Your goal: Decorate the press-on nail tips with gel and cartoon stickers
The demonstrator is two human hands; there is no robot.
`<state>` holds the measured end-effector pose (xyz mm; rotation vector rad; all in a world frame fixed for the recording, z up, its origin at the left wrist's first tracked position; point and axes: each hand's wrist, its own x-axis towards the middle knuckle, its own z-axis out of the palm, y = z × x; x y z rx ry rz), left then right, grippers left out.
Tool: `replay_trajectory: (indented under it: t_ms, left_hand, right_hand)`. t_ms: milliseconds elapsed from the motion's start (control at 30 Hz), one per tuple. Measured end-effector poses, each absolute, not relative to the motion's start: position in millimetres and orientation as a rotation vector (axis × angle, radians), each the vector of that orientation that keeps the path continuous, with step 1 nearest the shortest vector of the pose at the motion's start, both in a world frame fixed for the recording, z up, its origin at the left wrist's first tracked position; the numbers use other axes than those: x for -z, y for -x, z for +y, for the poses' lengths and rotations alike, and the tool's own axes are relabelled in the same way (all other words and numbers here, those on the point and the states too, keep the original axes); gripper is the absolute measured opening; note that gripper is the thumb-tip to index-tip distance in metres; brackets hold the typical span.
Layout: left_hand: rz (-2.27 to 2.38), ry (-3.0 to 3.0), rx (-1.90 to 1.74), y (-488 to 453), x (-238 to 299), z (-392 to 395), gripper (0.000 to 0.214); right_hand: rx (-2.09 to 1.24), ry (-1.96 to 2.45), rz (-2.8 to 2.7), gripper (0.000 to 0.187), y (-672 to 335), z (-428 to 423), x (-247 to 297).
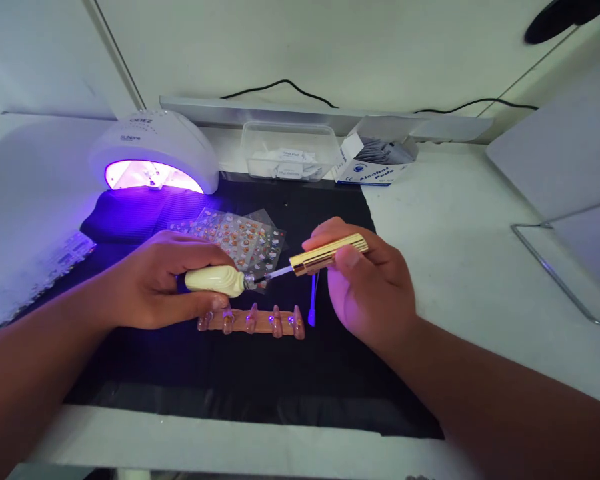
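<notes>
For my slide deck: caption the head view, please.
Left hand holds cream bottle; right hand holds gold-capped brush near nail tips.

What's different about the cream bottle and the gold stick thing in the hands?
The cream bottle is pale and plump; the gold cap is shiny, slim and straight. The left hand wraps the cream bottle, while the right hand pinches the gold cap in its fingertips. The gold cap carries a thin brush stem, which points at the cream bottle's neck. Both are held sideways over the black mat.
</notes>
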<state>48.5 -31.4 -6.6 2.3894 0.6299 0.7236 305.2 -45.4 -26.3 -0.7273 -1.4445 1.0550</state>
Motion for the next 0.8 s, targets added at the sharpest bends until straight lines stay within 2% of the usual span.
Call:
replay_trajectory:
  t_ms: [200,367,567,800]
  left_hand:
    - [0.652,-2.412,-0.706,-46.2,6.1,-31.4,0.008]
    - [0.681,-2.417,-0.736,-43.0,6.0,-30.1,0.007]
    - [0.704,-2.443,-0.738,-39.6,8.1,-29.4,0.012]
    - [0.697,-2.520,-0.759,-44.4,2.7,-30.1,0.023]
  right_hand:
    - [-1.030,0.703,-1.414,0.028,-308.4,-37.3,27.6]
    - [-1.204,0.707,-1.483,0.032,-310.6,-36.9,27.7]
    - [-1.332,0.796,-1.548,0.019,-307.6,-42.2,25.8]
    - [-1.340,0.933,-1.550,0.019,-303.8,-46.0,23.5]
